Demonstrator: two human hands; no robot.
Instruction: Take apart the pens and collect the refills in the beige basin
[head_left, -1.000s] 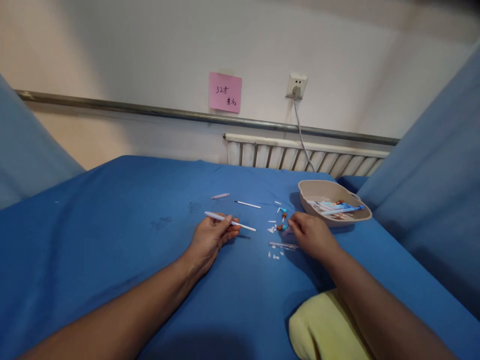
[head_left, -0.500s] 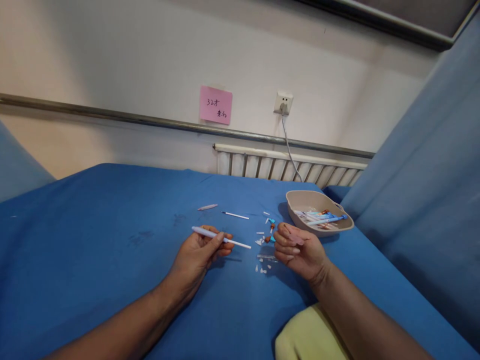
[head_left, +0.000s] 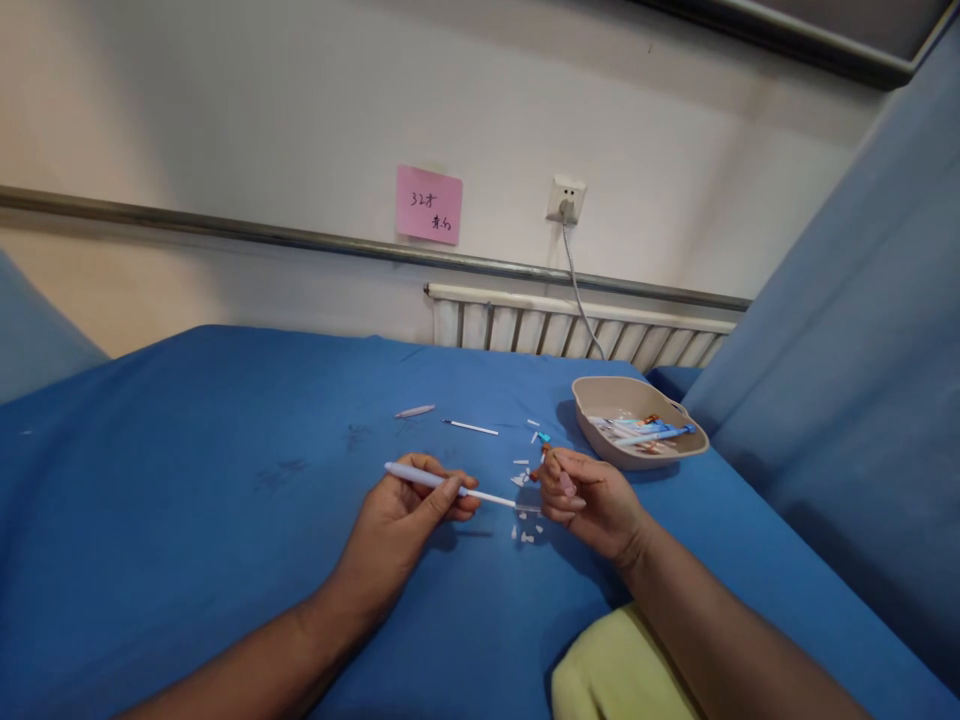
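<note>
My left hand (head_left: 405, 515) is closed around a thin white pen barrel (head_left: 420, 476) whose refill tip (head_left: 491, 497) points right. My right hand (head_left: 589, 495) is curled in a pinch just right of that tip, holding a small piece I cannot make out. Between and below the hands lie several tiny white, blue and orange pen parts (head_left: 529, 470) on the blue cloth (head_left: 225, 480).
A beige tray (head_left: 600, 392) with pens and parts stands at the right. A loose refill (head_left: 471, 428) and a white cap (head_left: 415, 411) lie farther back. A yellow cushion (head_left: 615, 670) sits near my right forearm. A radiator (head_left: 570, 328) and wall lie behind.
My right hand lifted from the small parts, turned and closed toward the refill tip. My left hand raised the pen slightly. The camera view shifted right and up.
</note>
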